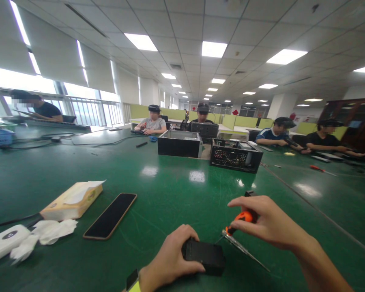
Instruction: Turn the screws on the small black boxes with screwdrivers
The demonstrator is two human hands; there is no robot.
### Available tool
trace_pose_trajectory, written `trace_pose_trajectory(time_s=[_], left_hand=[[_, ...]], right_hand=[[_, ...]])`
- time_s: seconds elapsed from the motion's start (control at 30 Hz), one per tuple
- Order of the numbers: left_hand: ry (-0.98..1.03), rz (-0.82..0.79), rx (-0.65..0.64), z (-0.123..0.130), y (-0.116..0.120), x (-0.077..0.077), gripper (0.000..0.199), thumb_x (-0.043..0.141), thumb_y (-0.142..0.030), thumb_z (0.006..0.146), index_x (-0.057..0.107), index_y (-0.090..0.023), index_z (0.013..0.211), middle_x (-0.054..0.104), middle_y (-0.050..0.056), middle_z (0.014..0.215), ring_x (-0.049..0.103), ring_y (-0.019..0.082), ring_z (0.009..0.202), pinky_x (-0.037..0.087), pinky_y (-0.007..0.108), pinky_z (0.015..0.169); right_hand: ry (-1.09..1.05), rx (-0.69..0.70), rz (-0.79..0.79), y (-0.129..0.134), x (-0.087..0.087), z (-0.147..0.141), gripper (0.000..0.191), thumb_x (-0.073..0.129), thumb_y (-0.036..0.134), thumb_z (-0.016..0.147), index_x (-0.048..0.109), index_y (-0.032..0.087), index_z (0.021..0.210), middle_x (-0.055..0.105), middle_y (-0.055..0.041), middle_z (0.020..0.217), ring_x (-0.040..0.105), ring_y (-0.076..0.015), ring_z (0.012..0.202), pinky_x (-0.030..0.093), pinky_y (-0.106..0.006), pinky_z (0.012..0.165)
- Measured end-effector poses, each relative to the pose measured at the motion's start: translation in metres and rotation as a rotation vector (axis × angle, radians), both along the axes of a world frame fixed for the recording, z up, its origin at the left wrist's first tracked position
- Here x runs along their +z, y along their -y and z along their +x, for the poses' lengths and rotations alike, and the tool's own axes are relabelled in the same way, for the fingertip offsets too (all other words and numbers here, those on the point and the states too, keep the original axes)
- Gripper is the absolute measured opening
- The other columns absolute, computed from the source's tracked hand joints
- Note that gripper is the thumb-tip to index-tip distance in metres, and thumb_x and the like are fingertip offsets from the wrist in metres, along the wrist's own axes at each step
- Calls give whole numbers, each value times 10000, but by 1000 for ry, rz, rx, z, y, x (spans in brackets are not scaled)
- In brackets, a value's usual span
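My left hand (173, 257) is wrapped around a small black box-shaped part (208, 256) at the table's near side, thumb along its front. To the right, my right hand (266, 221) grips the orange and black handle of a screwdriver (245, 217). Its thin shaft slants down-left to the black part's upper right edge; whether the tip touches is too small to tell. Below the right hand is a slim pointed metal tool, like tweezers (246, 250). Another black object (250, 194) shows partly behind the right hand's fingers.
On the left are a phone (111, 217), a tissue pack (74, 199), crumpled tissues (53, 232) and a white device (7, 242). Two open computer cases (179, 149) (235, 159) stand ahead on the green table (158, 186). An orange screwdriver (322, 169) lies right. Several people sit around.
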State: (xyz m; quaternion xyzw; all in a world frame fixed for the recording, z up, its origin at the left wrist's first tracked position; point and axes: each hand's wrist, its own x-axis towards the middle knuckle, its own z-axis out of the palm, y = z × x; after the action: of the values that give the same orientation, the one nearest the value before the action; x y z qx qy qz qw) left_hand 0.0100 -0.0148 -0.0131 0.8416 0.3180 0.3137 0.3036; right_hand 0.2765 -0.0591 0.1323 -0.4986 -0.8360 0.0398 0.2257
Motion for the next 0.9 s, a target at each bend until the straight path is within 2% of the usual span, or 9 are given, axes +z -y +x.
trace_pose_trajectory(time_s=[0.2, 0.37, 0.43, 0.53, 0.7, 0.83, 0.9], left_hand=[[-15, -116, 45, 1, 3, 4, 512, 884, -475, 611, 616, -190, 941, 586, -6, 902, 535, 199, 832, 374, 254, 733], [-18, -249, 75, 2, 5, 8, 471, 868, -385, 621, 614, -194, 970, 566, -24, 882, 509, 187, 825, 363, 231, 695], [-10, -273, 67, 2, 5, 7, 458, 855, -371, 632, 610, -197, 977, 557, -29, 873, 500, 181, 813, 360, 225, 683], [-4, -274, 62, 2, 6, 6, 444, 839, -360, 645, 603, -200, 985, 558, -27, 884, 496, 183, 821, 367, 226, 693], [-15, -242, 61, 1, 7, 6, 444, 838, -365, 651, 603, -197, 989, 573, -14, 927, 506, 194, 853, 377, 241, 739], [-38, -212, 64, 0, 7, 7, 438, 842, -348, 652, 606, -203, 991, 577, -13, 943, 511, 198, 869, 374, 248, 766], [-42, -205, 60, 0, 6, 7, 436, 840, -347, 652, 605, -204, 990, 579, -13, 942, 512, 199, 867, 374, 251, 769]], right_hand=[[-33, 37, -17, -1, 0, 0, 297, 618, 334, 889, 642, 255, 1175, 717, -30, 986, 659, -182, 824, 502, -299, 743], [-10, -23, 16, -2, -3, 1, 280, 694, 401, 833, 691, 251, 1069, 733, -13, 891, 659, -188, 766, 485, -305, 711], [-17, -7, 16, -2, -3, 1, 278, 682, 389, 845, 682, 250, 1086, 729, -15, 904, 656, -183, 772, 486, -300, 719], [-34, 33, 8, -2, -3, 1, 317, 657, 359, 866, 645, 253, 1164, 716, -20, 941, 648, -172, 786, 490, -286, 722], [-21, -12, 18, -3, -3, 1, 283, 690, 388, 837, 681, 251, 1084, 729, -13, 904, 654, -180, 761, 487, -295, 707], [-43, 45, 3, -2, -1, 0, 306, 634, 321, 876, 639, 256, 1175, 717, -23, 977, 655, -171, 808, 500, -282, 731], [-29, 38, 9, -1, -1, -1, 297, 646, 342, 867, 655, 250, 1149, 720, -15, 912, 653, -167, 764, 496, -281, 705]])
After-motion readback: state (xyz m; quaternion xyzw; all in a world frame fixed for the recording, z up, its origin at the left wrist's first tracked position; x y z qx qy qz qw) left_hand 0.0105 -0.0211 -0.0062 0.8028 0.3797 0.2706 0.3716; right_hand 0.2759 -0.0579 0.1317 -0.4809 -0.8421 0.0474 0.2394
